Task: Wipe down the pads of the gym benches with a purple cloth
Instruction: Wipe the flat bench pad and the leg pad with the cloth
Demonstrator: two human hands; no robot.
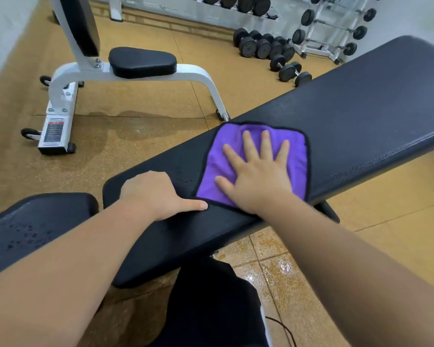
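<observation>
A long black bench pad (361, 116) runs from the lower middle up to the right edge. A purple cloth (226, 149) with a dark hem lies spread flat on it. My right hand (257, 175) presses on the cloth, palm down, fingers straight and spread. My left hand (153, 194) rests on the pad just left of the cloth; its fingers curl over the pad's far edge and its thumb points at the cloth's near corner. A shorter black seat pad (35, 226), dotted with water drops, sits at the lower left.
A second white-framed bench (133, 71) with a black seat pad and upright back pad stands at the upper left. Several dumbbells (268, 47) lie on the floor before white racks at the top. The tan floor shows wet patches. A dark-clad leg is below the pad.
</observation>
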